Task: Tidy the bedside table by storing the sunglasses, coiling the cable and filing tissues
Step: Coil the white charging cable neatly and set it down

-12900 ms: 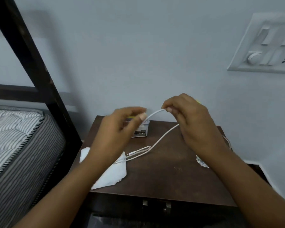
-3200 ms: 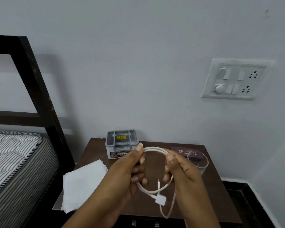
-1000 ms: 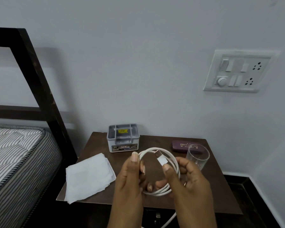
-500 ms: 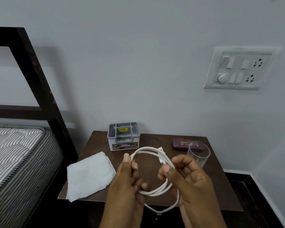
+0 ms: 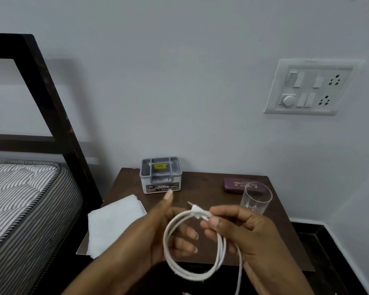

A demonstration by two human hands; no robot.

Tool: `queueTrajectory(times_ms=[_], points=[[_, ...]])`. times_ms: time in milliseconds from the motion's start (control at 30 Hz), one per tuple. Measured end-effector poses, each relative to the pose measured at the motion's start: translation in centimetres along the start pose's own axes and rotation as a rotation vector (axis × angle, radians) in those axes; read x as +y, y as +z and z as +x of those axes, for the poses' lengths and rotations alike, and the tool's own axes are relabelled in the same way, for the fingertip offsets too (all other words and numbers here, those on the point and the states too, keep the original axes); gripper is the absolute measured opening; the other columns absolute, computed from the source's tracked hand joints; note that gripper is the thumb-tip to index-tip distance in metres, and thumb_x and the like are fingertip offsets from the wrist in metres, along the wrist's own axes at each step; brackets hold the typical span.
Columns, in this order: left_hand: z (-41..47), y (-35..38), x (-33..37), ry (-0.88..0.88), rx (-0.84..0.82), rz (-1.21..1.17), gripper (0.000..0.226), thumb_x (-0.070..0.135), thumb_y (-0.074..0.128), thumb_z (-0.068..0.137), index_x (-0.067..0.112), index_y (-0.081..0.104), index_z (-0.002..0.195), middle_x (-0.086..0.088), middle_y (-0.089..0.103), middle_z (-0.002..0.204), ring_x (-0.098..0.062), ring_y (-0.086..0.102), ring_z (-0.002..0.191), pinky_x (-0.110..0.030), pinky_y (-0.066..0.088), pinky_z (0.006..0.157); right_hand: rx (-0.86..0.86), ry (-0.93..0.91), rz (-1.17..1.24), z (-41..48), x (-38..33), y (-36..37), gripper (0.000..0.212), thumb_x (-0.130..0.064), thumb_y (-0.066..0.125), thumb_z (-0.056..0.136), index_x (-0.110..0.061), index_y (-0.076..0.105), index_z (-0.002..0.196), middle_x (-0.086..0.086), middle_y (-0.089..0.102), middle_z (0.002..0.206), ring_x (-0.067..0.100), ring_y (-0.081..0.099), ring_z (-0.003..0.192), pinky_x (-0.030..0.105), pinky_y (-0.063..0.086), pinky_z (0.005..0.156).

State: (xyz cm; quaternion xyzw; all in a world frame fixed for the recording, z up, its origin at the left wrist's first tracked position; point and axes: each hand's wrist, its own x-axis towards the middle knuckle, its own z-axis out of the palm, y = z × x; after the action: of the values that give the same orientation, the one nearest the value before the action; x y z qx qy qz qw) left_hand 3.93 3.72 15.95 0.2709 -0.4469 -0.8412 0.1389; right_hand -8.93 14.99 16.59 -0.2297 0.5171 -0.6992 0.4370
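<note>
A white cable (image 5: 173,262) is wound into a round coil in front of the bedside table (image 5: 209,194). My left hand (image 5: 156,235) holds the coil's left side, index finger pointing up. My right hand (image 5: 243,228) pinches the top of the coil beside a white connector (image 5: 195,208). A loose tail (image 5: 240,273) hangs down on the right. A stack of white tissues (image 5: 113,222) lies on the table's left front. At the back right lies a maroon glasses case (image 5: 232,185), shut. No sunglasses show.
A grey compartment box (image 5: 160,174) stands at the table's back left. A clear drinking glass (image 5: 255,199) stands before the case. A striped mattress (image 5: 24,201) and dark bed frame (image 5: 51,107) are on the left. A switch panel (image 5: 307,88) is on the wall.
The coil has gained turns and tightened. My right hand moved from the coil's right side up to pinch its top by the connector. The loose tail has shortened.
</note>
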Motion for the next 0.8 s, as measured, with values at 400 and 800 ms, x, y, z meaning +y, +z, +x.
queueTrajectory(times_ms=[400, 800], points=[[1.4, 1.4, -0.7, 0.26, 0.294, 0.054, 0.032, 0.033, 0.055, 0.085, 0.014, 0.04, 0.064, 0.005, 0.033, 0.051, -0.005, 0.027, 0.038, -0.018, 0.031, 0.038, 0.019, -0.135, -0.375, 0.7, 0.8, 1.6, 0.01, -0.016, 0.062, 0.085, -0.022, 0.07, 0.084, 0.007, 0.066, 0.059, 0.018, 0.06, 0.045, 0.024, 0.048, 0.048], [0.4, -0.2, 1.3, -0.045, -0.007, 0.198, 0.035, 0.04, 0.058, 0.079, 0.007, 0.066, 0.07, -0.009, 0.058, 0.057, -0.018, 0.057, 0.05, -0.037, 0.057, 0.07, -0.076, -0.056, -0.429, 0.6, -0.2, 0.6, 0.019, -0.02, 0.053, 0.09, -0.016, 0.07, 0.082, -0.006, 0.042, 0.049, 0.006, 0.035, 0.038, 0.022, 0.036, 0.041]])
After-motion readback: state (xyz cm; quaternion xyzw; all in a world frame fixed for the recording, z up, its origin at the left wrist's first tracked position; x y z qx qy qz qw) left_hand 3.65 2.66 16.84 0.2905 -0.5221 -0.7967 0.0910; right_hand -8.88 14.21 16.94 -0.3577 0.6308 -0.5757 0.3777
